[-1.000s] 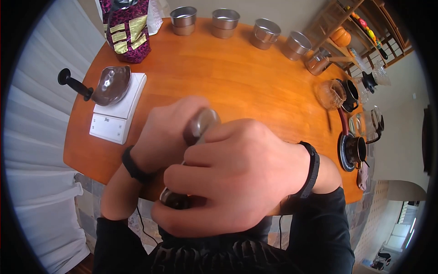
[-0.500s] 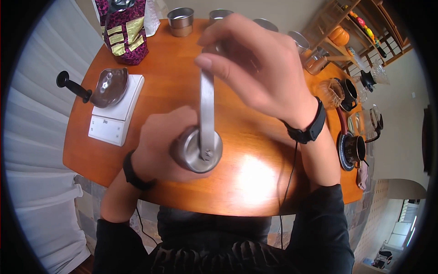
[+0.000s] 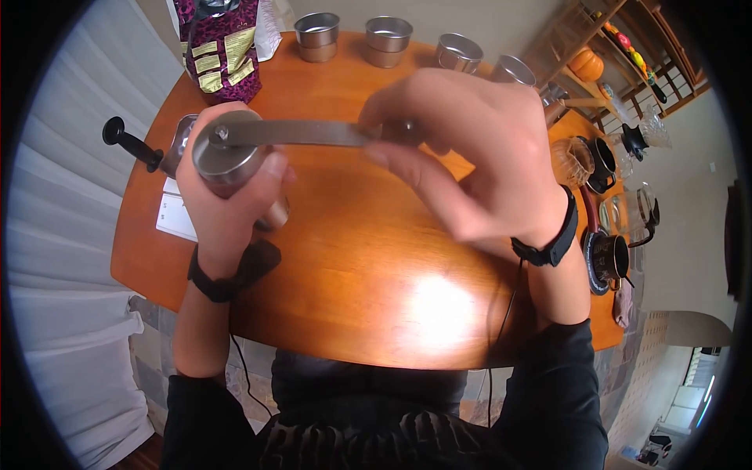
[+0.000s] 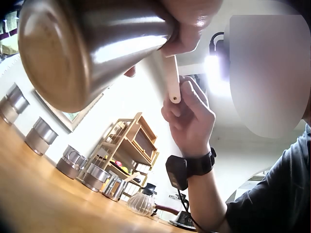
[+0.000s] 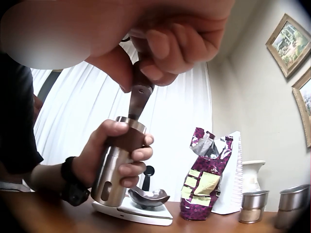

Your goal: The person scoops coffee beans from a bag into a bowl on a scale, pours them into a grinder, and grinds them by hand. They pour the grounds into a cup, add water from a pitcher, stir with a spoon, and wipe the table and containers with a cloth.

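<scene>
My left hand [image 3: 211, 223] grips the round body of a steel hand coffee grinder [image 3: 227, 163], fingers wrapped about its dark band in the right wrist view. The grinder is tilted, its base [image 4: 53, 58] turned toward the left wrist camera. From its lid a flat metal crank arm [image 3: 305, 131] reaches to the right. At the crank's far end my right hand [image 3: 489, 149] pinches the dark knob [image 5: 141, 76] between thumb and fingers. Behind the grinder, a white scale [image 5: 160, 216] bears a brown, shiny dish [image 5: 150, 198], partly covered by the left hand in the head view.
A purple patterned bag [image 3: 223, 59] stands at the back left. Several metal cups [image 3: 316, 39] line the far edge. On the right are a glass server [image 3: 573, 163], a dark cup [image 3: 609, 254] and a glass pot [image 3: 627, 211]. A black-handled tamper-like tool [image 3: 129, 143] juts out beside the dish.
The crank has swung round, from pointing away from me to pointing right, with my right hand on its knob. My left hand has carried the grinder left and farther forward, toward the scale.
</scene>
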### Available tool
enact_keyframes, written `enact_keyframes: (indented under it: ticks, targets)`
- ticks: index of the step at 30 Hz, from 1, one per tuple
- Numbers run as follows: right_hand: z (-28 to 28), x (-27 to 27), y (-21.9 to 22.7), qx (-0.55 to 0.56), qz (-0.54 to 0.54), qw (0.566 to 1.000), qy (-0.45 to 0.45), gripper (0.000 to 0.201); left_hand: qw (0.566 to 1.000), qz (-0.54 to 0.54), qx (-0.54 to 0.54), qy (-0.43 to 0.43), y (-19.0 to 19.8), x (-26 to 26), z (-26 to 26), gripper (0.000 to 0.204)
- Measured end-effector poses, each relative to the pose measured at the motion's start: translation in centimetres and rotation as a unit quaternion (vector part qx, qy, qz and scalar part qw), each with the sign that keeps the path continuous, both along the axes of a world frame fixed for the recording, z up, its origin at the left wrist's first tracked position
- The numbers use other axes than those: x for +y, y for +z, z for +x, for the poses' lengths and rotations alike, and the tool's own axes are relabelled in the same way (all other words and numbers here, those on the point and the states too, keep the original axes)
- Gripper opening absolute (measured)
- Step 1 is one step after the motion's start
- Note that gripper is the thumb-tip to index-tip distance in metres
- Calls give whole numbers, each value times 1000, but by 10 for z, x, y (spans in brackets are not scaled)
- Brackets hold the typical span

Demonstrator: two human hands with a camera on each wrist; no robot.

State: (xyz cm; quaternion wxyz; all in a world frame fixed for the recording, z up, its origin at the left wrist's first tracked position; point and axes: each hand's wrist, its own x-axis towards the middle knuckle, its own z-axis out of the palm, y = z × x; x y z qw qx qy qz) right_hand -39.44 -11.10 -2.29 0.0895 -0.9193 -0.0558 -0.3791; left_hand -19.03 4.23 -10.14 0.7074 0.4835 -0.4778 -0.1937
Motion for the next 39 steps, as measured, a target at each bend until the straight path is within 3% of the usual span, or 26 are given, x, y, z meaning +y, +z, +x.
enact_keyframes:
  ticks: [5,11,14,17,20,23,27,29,32,34,38,39]
  targets:
    - [-2,16,-1,-16,35,998,47,16,999,5,45,0,4,0,-6,43]
    - [-4,34,1,25,6,998,55,22,999,45,8,11,-4,-4,-3,43]
    - [4,49,-18,-31,24,996,77,20,987,132,-36,89,-7,-6,-11,43]
    - [-1,58,-14,9,-9,996,91,19,974,118,-155,120,-13,-8,-17,44]
    - [0,70,-19,7,-12,993,114,18,963,146,-214,78,-7,-6,-24,46]
    - [5,82,-25,-22,-3,994,103,17,949,209,-236,-18,4,2,-32,42]
    - [9,75,-14,-6,22,997,67,18,907,189,-361,-102,-10,2,-30,30]
    - [8,67,-7,28,27,999,24,18,922,162,-302,-179,-20,3,-17,33]
    - [14,41,-11,-12,53,998,17,18,944,39,-304,-118,-37,-2,-33,43]
    - [17,24,-10,-40,72,997,12,19,860,-4,-510,-7,-17,1,-37,45]
    - [13,-4,-7,-16,59,996,-60,21,907,102,-397,-94,2,8,-36,54]
    - [13,-10,-8,-13,38,996,-79,21,915,63,-391,-82,3,7,-36,56]
